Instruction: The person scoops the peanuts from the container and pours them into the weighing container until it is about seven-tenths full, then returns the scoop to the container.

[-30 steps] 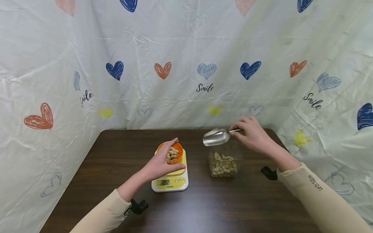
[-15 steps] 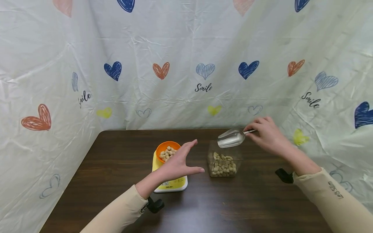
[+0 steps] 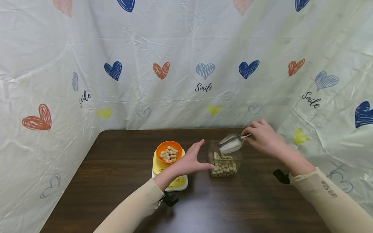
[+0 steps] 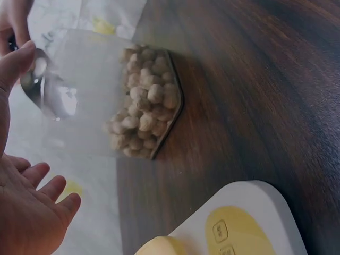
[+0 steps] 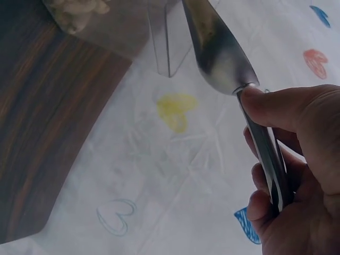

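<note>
My right hand (image 3: pixel 263 139) grips the handle of a shiny metal scoop (image 3: pixel 231 143), fingers and thumb wrapped round it in the right wrist view. The scoop's bowl hangs at the mouth of a clear plastic container (image 3: pixel 239 163), tilted down to the left. Peanuts in their shells (image 4: pixel 143 101) fill the container's lower part. My left hand (image 3: pixel 189 161) holds nothing; its thumb and fingers are spread apart just left of the container, near its wall. Behind that hand an orange bowl (image 3: pixel 159 149) with peanuts stands on a yellow and white kitchen scale (image 3: pixel 157 168).
Everything stands on a dark wooden table (image 3: pixel 116 174). A white curtain (image 3: pixel 175 106) printed with hearts hangs close behind the table and along its sides. The left forearm passes over the scale's front corner and covers its display.
My left hand has left the orange bowl and moved right to beside the container. My right hand has carried the scoop right, then lowered it toward the container's mouth.
</note>
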Motion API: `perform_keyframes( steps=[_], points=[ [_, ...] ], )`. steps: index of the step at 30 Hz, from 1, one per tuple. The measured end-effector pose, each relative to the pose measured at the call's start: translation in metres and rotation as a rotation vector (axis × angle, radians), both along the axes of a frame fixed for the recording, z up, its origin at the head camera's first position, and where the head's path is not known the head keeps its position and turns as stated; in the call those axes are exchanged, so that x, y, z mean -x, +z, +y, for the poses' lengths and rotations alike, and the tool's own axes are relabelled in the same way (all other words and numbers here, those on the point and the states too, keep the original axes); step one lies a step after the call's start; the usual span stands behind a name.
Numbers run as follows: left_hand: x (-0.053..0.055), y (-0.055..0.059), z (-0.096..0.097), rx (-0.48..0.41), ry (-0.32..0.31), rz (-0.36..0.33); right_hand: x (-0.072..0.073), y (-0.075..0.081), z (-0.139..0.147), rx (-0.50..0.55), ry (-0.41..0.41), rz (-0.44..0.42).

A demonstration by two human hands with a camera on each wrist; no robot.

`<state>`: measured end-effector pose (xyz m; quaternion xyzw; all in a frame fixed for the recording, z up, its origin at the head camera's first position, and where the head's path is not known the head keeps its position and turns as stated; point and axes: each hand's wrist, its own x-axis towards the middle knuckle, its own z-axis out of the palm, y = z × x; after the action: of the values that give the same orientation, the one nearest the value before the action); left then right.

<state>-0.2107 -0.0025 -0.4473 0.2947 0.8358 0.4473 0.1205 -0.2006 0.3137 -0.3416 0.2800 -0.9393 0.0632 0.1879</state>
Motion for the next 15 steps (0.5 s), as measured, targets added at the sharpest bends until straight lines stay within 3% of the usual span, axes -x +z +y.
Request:
perform_keyframes(
  steps=[8,15],
  points=[
    [0.008,-0.006,0.014,0.012,0.020,-0.061,0.002,-0.006,-0.005,-0.030,-0.005,-0.021],
    [0.015,-0.010,0.024,0.010,0.017,-0.075,0.003,-0.011,-0.008,-0.085,-0.026,-0.023]
  ],
)
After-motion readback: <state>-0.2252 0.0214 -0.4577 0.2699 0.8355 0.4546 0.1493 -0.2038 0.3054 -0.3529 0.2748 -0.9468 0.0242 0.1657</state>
